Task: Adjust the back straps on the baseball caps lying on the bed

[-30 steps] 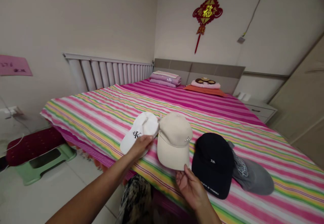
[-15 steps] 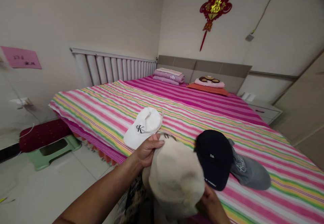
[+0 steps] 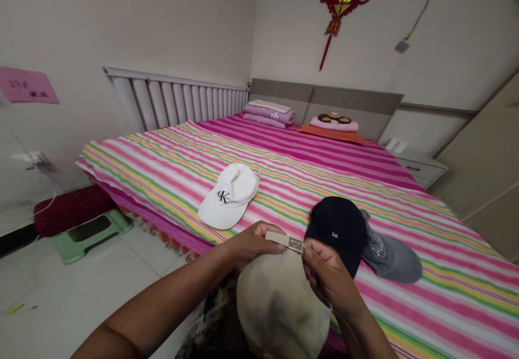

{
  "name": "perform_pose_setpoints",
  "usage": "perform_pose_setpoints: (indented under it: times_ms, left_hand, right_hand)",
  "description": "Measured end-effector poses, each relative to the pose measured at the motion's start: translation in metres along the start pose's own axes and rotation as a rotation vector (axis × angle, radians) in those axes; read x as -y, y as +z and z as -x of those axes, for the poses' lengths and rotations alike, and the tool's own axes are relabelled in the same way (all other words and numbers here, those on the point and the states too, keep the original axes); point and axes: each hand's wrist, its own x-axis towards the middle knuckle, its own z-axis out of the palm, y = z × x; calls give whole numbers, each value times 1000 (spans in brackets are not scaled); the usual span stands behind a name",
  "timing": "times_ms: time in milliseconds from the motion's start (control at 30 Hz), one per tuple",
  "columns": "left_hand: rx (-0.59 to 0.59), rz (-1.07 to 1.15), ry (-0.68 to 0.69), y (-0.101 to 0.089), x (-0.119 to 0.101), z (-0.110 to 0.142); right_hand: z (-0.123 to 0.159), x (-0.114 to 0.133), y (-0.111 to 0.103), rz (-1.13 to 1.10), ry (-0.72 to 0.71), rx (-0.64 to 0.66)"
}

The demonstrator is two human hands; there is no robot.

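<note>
A beige baseball cap (image 3: 284, 305) is held up near my body, its back strap with a metal buckle (image 3: 295, 244) facing up. My left hand (image 3: 259, 243) pinches the strap on the left of the buckle. On the buckle's other side, my right hand (image 3: 326, 264) grips the strap close to the metal. Beyond my left hand lies a white cap (image 3: 231, 194) with black letters. A black cap (image 3: 336, 229) rests just past my right hand, which covers part of its brim. Beside it is a grey cap (image 3: 393, 256) with lettering, partly tucked behind the black one.
The caps lie on a bed with a striped sheet (image 3: 162, 156). Folded bedding (image 3: 270, 114) and a pink pillow-like item (image 3: 334, 124) sit by the headboard (image 3: 348, 101). A green stool (image 3: 91, 234) with a dark red cushion (image 3: 73, 207) stands on the left floor.
The beige cap has left the bed and been turned around, so its rear strap faces me. My right hand has moved from the brim to the strap. The other caps stay put.
</note>
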Motion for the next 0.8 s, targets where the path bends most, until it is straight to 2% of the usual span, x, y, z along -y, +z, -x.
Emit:
perform_pose_setpoints:
  times_ms: [167, 333, 500, 567, 700, 767, 800]
  left_hand:
    - [-37, -1, -50, 2, -5, -1]
    - [-25, -17, -62, 6, 4, -3]
    - [127, 27, -18, 6, 10, -3]
    - [86, 49, 21, 2, 8, -2]
    - [-65, 98, 110, -10, 4, 2]
    - [-103, 115, 137, -16, 4, 4]
    - [-115, 123, 150, -18, 4, 4]
  right_hand:
    - [0, 10, 3, 73, 29, -1]
    - [-2, 8, 5, 80, 0, -33]
    - [-2, -2, 2, 48, -3, -54]
    - [-4, -4, -2, -52, -4, -92]
    - [-13, -6, -18, -370, -95, -216]
    - [-16, -12, -24, -469, -57, -227]
    - [-17, -16, -25, -487, -8, -191]
